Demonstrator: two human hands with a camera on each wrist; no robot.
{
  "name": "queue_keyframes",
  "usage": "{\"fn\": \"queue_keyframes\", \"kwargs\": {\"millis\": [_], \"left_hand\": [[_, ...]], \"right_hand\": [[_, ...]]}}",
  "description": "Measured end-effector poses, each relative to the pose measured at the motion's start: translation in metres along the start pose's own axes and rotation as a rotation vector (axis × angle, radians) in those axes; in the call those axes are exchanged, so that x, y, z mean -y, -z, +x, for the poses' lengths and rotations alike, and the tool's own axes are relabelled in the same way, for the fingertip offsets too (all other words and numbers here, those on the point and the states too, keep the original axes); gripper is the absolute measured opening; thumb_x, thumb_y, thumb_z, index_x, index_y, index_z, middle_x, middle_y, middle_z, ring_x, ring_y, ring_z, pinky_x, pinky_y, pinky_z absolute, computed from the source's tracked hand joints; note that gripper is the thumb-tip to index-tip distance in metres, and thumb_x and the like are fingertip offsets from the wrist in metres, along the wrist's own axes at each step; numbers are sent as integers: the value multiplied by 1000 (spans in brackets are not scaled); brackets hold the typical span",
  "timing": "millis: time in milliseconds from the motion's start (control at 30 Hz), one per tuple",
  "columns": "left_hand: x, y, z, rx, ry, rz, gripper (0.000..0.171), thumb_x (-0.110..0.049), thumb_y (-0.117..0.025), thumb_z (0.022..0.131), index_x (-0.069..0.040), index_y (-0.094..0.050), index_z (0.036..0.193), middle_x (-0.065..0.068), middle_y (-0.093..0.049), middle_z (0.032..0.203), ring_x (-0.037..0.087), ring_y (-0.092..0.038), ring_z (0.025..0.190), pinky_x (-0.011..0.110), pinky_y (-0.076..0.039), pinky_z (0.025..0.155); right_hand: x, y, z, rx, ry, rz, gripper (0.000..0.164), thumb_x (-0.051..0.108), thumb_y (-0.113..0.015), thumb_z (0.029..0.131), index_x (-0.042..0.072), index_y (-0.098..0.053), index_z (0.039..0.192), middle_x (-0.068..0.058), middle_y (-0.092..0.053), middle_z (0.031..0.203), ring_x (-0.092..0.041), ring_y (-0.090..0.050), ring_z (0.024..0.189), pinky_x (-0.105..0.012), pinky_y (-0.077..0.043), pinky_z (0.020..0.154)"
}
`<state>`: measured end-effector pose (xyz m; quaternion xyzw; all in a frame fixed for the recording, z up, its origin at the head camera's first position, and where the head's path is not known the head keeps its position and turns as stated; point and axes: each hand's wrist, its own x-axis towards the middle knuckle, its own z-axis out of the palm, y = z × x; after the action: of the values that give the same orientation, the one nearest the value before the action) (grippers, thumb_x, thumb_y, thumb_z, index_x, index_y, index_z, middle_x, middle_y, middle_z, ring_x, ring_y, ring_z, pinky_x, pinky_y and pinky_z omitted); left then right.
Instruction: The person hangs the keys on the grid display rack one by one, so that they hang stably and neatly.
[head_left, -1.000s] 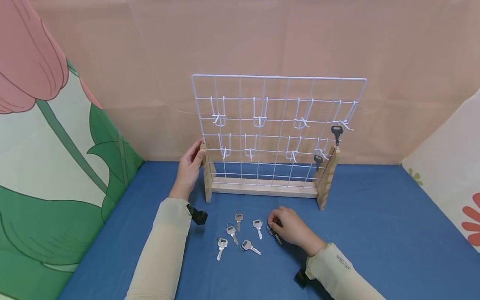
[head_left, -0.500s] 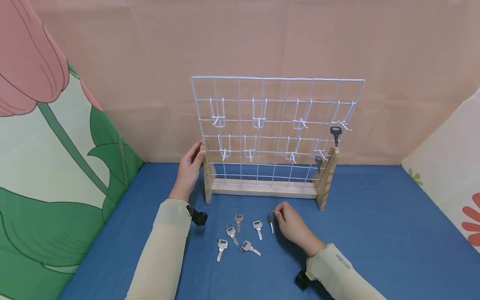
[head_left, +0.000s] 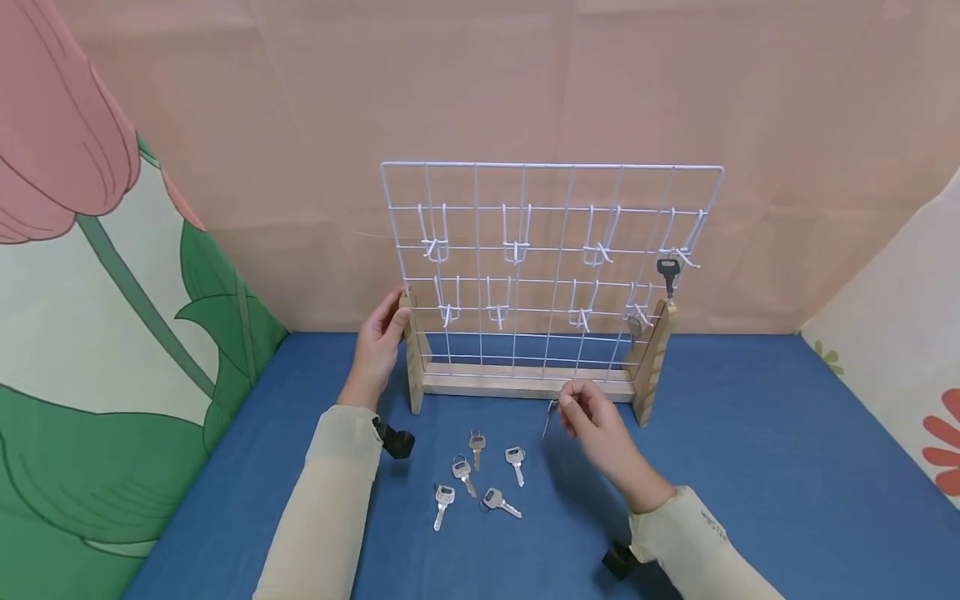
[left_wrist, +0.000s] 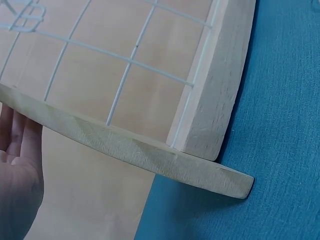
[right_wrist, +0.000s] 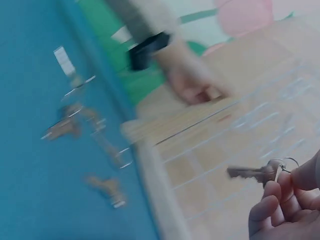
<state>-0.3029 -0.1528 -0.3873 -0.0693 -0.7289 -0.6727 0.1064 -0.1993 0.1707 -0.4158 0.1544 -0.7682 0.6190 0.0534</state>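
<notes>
A white wire grid rack on a wooden stand, with hooks in two rows, stands on the blue cloth. My left hand holds the top of its left wooden side post. My right hand pinches a key by its ring, raised in front of the rack's lower bar, blade pointing down in the head view. One dark-headed key hangs from the upper right hook; another key hangs at the lower right hook. The other hooks hold nothing.
Several loose silver keys lie on the blue cloth before the rack, among them one key nearest my right hand. A tan backdrop rises behind the rack, and a flower-printed panel stands at the left.
My right hand has lifted the key off the cloth and carried it up and away from me toward the rack. The left hand stays on the post.
</notes>
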Motion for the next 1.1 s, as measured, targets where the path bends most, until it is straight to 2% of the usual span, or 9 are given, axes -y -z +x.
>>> {"fn": "queue_keyframes", "kwargs": {"millis": [67,200,433,533,667,833,1100], "left_hand": [[0,1,0,2,-3,-4,54,-33,-52,105,-23,-40,157,4,-39,159,24,-42,142,41,-37,116],[0,2,-2,-3,2,-2,55,-35,-53,104,-23,-40,157,4,-39,160,25,-42,142,42,-37,116],[4,4,-2,-7,20,9,56,-36,-53,104,-25,-40,157,2,-37,161,25,-41,143,42,-38,115],[4,4,-1,-3,31,-2,54,-32,-51,105,-24,-39,158,3,-36,161,25,-40,144,43,-36,116],[4,3,1,3,17,-6,54,-31,-51,106,-24,-39,158,3,-36,161,25,-40,144,43,-36,116],[4,2,0,0,-3,-5,55,-34,-52,105,-24,-40,157,4,-38,160,26,-41,143,44,-38,115],[2,0,-1,0,-1,-5,54,-35,-53,104,-24,-41,156,5,-39,159,26,-43,141,44,-38,115]], "right_hand": [[13,4,2,15,5,76,10,1,-45,107,-8,-48,104,-12,-52,82,-15,-49,68,-25,-46,60],[40,15,9,-7,83,117,13,2,-44,108,-10,-47,104,-11,-51,85,-15,-49,70,-22,-47,61],[82,30,26,-141,220,187,15,4,-49,107,-10,-48,106,-6,-54,85,-14,-50,72,-19,-47,62],[94,36,35,-199,231,192,13,10,-51,107,-3,-51,108,-5,-56,88,-16,-52,74,-18,-49,64],[106,41,47,-249,230,239,13,15,-54,106,4,-52,111,-8,-55,92,-18,-52,79,-18,-50,66],[110,43,62,-290,214,306,10,15,-55,106,6,-52,110,-8,-54,93,-16,-51,78,-17,-48,65],[109,46,77,-334,29,317,13,20,-56,106,10,-53,113,-8,-54,98,-15,-51,83,-15,-49,68]]}}
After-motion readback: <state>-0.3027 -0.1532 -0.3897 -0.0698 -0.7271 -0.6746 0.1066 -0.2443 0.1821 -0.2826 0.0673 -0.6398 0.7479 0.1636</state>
